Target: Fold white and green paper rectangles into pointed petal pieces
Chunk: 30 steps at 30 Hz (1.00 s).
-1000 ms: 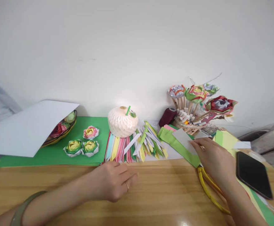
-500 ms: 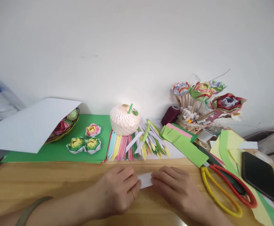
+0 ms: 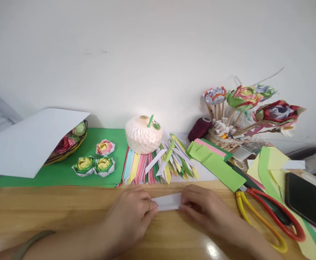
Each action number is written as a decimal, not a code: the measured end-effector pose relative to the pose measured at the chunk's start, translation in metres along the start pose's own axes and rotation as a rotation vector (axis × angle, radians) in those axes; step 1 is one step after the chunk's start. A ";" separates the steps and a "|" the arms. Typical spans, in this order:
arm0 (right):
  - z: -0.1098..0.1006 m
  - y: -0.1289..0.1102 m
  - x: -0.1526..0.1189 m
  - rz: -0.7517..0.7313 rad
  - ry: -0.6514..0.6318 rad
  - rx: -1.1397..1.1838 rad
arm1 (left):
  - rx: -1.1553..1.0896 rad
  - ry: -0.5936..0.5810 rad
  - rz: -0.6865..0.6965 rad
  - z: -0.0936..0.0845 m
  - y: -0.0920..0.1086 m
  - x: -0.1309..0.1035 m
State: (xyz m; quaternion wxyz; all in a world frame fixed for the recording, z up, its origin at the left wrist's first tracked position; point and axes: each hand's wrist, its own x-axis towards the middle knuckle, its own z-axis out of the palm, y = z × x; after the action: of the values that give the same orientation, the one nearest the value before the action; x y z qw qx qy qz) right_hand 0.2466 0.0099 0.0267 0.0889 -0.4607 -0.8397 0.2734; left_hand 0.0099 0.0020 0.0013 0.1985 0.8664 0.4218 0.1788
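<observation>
A small white paper strip (image 3: 168,202) stretches between my two hands, just above or on the wooden table (image 3: 73,206). My left hand (image 3: 135,213) pinches its left end between thumb and fingers. At its right end, my right hand (image 3: 205,206) grips the paper with fingers curled over it. Just beyond the hands lie folded paper strips (image 3: 140,168) in several colours, with a looser heap of green, white and yellow folded pieces (image 3: 173,159) beside them.
Scissors (image 3: 272,209) with red and yellow handles and a black phone (image 3: 307,200) lie at the right. Behind them stand paper flowers (image 3: 244,97) on sticks. A white netted ball (image 3: 144,135) sits at the back. Three paper lotuses (image 3: 104,164) rest on green sheets (image 3: 52,177) at left.
My hands have moved slightly apart, so more of the white strip shows between them. The view has shifted a little.
</observation>
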 end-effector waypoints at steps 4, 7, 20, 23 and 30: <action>0.003 0.002 0.002 0.191 0.020 0.034 | -0.039 -0.093 -0.131 -0.002 0.000 0.004; 0.010 0.005 0.003 0.219 0.062 0.054 | -0.050 -0.123 -0.175 -0.002 -0.002 0.006; 0.027 0.006 0.002 0.206 0.225 -0.083 | -0.086 -0.080 -0.328 0.003 -0.007 0.013; 0.029 0.007 0.003 0.222 0.233 -0.115 | -0.092 -0.110 -0.318 0.003 -0.008 0.013; 0.034 0.008 0.001 0.218 0.268 -0.086 | -0.085 -0.127 -0.319 0.001 -0.008 0.015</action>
State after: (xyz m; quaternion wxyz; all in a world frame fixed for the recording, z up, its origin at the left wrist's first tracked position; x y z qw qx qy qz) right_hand 0.2387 0.0015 -0.0062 0.1500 -0.5847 -0.7763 0.1816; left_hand 0.0139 0.0187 -0.0015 0.2871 0.7889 0.5327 0.1074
